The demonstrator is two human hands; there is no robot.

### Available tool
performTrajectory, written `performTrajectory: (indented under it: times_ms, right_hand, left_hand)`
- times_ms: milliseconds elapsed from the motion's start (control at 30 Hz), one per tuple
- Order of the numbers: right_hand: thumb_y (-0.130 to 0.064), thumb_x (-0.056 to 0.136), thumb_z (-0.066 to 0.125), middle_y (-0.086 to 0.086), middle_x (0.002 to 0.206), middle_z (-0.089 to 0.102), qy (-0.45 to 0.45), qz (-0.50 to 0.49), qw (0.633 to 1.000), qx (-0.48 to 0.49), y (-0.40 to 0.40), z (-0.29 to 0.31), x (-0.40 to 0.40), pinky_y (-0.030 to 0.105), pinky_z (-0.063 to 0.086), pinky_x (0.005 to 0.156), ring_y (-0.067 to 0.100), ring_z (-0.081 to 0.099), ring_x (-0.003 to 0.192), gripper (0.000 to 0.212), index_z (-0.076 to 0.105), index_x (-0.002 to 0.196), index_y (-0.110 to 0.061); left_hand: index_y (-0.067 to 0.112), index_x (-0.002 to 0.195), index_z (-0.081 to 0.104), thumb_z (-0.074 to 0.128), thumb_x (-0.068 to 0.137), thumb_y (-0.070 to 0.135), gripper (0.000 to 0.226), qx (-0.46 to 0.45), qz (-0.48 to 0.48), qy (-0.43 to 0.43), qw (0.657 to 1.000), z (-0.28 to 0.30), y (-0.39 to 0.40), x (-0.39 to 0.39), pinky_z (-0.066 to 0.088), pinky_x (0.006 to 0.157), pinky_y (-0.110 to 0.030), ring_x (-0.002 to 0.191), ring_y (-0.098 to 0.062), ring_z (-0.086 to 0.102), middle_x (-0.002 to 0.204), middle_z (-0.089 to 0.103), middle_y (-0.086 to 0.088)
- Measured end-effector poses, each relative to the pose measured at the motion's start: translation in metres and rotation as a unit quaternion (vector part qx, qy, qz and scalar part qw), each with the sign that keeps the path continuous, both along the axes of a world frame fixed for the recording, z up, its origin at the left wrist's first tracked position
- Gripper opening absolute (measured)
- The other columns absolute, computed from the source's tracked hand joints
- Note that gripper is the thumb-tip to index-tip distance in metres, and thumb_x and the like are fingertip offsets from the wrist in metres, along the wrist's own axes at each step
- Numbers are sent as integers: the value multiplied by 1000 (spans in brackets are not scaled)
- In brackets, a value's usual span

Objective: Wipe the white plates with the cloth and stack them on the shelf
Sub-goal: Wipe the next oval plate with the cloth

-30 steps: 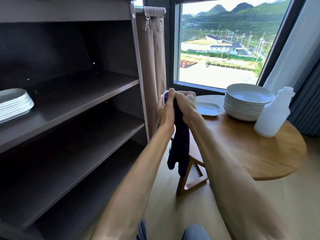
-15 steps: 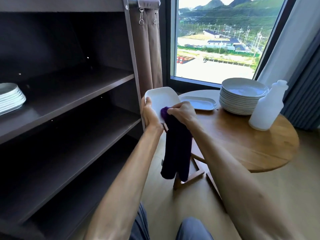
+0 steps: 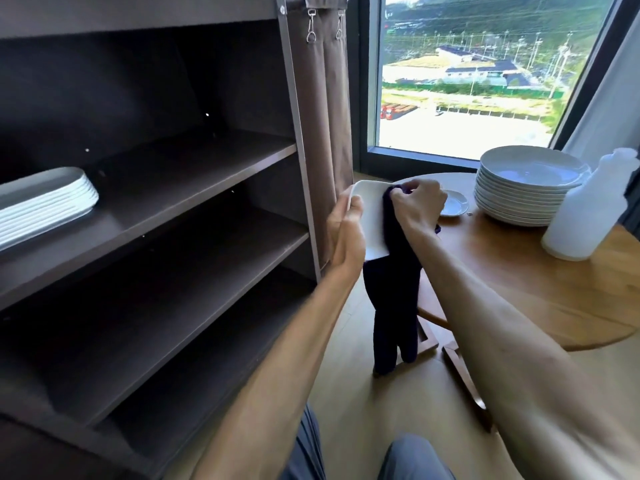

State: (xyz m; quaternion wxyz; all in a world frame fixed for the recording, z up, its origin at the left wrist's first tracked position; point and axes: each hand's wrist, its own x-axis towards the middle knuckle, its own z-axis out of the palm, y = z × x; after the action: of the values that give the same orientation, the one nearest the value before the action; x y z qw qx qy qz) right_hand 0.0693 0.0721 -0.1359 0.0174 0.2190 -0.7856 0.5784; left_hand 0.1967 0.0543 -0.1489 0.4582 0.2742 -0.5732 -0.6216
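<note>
Window room, round worktop [image 3: 519, 271] right of hands: wiping underway.
L hand [image 3: 346, 233] now grips plate [image 3: 372, 220], tilted up; R hand [image 3: 417, 202] clenches cloth [image 3: 394, 299] on it.

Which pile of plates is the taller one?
The pile of round plates on the wooden table, beside the white bottle. The pile on the shelf at far left is lower.

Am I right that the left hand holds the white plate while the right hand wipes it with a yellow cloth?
Not quite: the cloth is dark purple, not yellow, as the head view shows. The rest stands: the left hand holds the white plate while the right hand wipes it.
</note>
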Motion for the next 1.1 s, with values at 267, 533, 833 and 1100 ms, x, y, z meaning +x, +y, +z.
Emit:
performTrajectory:
  times_ms: [267, 533, 833, 1100]
  right_hand:
    - [-17, 77, 69, -8, 74, 75, 26, 187, 978, -83, -10, 29, 31, 23, 57, 74, 5, 71, 75, 17, 84, 85, -22]
    - [-13, 82, 71, -1, 81, 74, -57, 355, 929, 89, 17, 41, 23, 23, 53, 69, 13, 68, 85, 17, 83, 90, -23]
    - [-18, 76, 75, 10, 84, 61, -45, 156, 956, 246, 16, 17, -11, 28, 42, 62, 26, 60, 82, 19, 66, 87, -5]
    - [-10, 74, 66, 16, 89, 70, 24, 4, 989, 146, 7, 24, -29, 26, 45, 70, 33, 67, 89, 20, 75, 91, -4]
  left_hand:
    - [26, 127, 65, 44, 104, 50, 39, -16, 12, -1, 1000, 8, -16, -11, 58, 92, -35, 109, -16, 68, 118, 70, -2]
    - [35, 95, 74, 49, 93, 55, 32, 118, 10, 60, 991, 4, -24, -23, 57, 95, -57, 106, -32, 71, 110, 72, -15]
    - [32, 90, 69, 48, 98, 46, 27, 78, 4, 75, 994, 6, -25, -7, 51, 100, -54, 100, -26, 62, 104, 67, -6]
    - [28, 98, 64, 45, 100, 49, 29, -32, -41, -31, 998, 7, -17, -5, 41, 85, -33, 92, -14, 52, 95, 59, 4]
